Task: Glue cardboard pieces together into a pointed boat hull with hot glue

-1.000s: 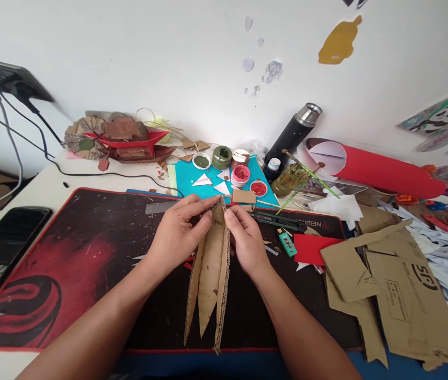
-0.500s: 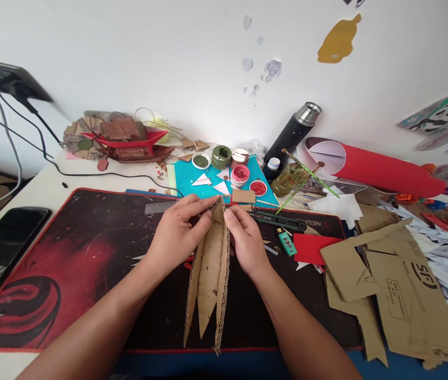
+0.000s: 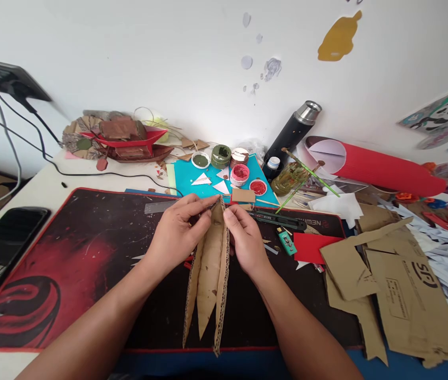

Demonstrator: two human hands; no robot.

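A long, pointed cardboard piece [image 3: 210,274], made of several narrow strips joined at the far tip, stands on edge over a red and black desk mat [image 3: 69,253]. My left hand [image 3: 176,235] pinches its far tip from the left, fingers closed on the cardboard. My right hand [image 3: 243,240] pinches the same tip from the right. The near ends of the strips fan apart above the mat's front edge.
Cardboard offcuts [image 3: 398,287] lie at the right beside a red card [image 3: 311,248]. Behind are paint jars [image 3: 240,174] on a teal sheet, a black flask [image 3: 293,132], a red roll [image 3: 378,169], a utility knife [image 3: 279,219], and a paper boat model [image 3: 121,137]. A phone [image 3: 2,248] lies at the left.
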